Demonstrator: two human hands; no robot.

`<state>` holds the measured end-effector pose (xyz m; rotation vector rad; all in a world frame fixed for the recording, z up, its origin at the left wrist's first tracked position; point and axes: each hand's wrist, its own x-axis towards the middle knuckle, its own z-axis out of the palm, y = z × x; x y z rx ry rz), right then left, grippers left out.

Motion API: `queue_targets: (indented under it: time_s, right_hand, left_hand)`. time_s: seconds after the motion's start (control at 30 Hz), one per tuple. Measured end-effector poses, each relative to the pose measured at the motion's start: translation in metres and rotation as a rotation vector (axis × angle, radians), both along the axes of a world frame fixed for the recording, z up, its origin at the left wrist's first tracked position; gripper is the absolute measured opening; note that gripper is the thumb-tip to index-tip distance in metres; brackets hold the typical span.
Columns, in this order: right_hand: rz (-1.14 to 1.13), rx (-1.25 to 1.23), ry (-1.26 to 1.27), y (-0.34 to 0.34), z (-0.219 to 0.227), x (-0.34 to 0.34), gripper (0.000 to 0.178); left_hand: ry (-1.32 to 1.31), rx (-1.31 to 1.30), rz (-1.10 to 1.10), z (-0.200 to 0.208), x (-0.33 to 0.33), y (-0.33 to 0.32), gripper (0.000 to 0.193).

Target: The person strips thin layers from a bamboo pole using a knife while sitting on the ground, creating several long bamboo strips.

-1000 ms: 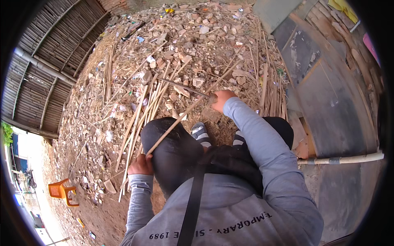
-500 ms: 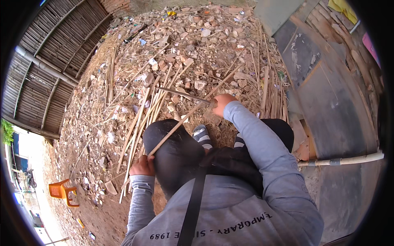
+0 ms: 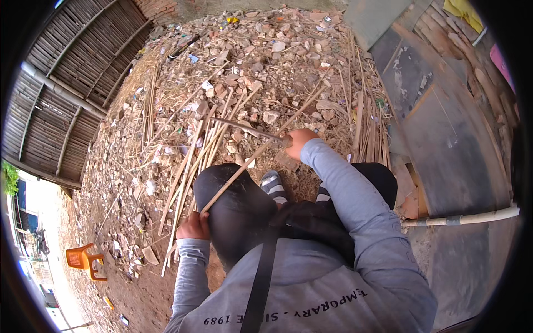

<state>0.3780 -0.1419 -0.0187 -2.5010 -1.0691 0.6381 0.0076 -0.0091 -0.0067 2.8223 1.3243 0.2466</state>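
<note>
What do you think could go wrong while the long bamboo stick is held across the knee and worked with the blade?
1. The right hand drives a thin dark blade along the long pale bamboo stick; a slip could send it toward the black-trousered knee or the left hand.
2. The loose rubble ground and scattered bamboo strips could trip.

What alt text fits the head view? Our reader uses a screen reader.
A person's left hand grips a long bamboo stick across the knee, while the right hand holds a thin blade against it. Loose sticks and rubble cover the ground ahead.
</note>
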Motion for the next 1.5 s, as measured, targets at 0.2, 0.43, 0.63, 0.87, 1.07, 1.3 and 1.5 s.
queue_targets:
  time_s: [0.2, 0.43, 0.63, 0.87, 1.07, 1.3, 1.5]
  right_hand:
    - [0.000, 0.081, -0.093, -0.003, 0.009, -0.003, 0.033]
    - [0.072, 0.151, -0.099, -0.007, 0.013, -0.013, 0.035]
    - [0.062, 0.081, -0.064, 0.002, -0.002, -0.006, 0.036]
    - [0.051, 0.167, -0.122, -0.006, 0.003, -0.010, 0.029]
    - [0.165, 0.164, -0.129, 0.001, 0.031, -0.035, 0.029]
    - [-0.013, 0.076, -0.145, -0.007, -0.001, 0.003, 0.033]
    - [0.090, 0.137, -0.120, -0.003, 0.015, -0.019, 0.036]
  left_hand:
    - [-0.056, 0.007, -0.027, -0.010, -0.003, 0.005, 0.034]
    - [-0.078, 0.011, -0.033, -0.014, -0.005, 0.005, 0.034]
    - [-0.018, -0.003, -0.002, -0.009, -0.005, 0.007, 0.037]
    - [-0.071, 0.032, -0.037, -0.012, 0.000, 0.004, 0.036]
    - [-0.094, 0.060, -0.016, -0.019, -0.006, 0.001, 0.036]
    - [0.026, 0.060, -0.021, -0.002, 0.005, 0.001, 0.035]
    - [-0.029, 0.067, 0.013, -0.017, -0.001, 0.003, 0.035]
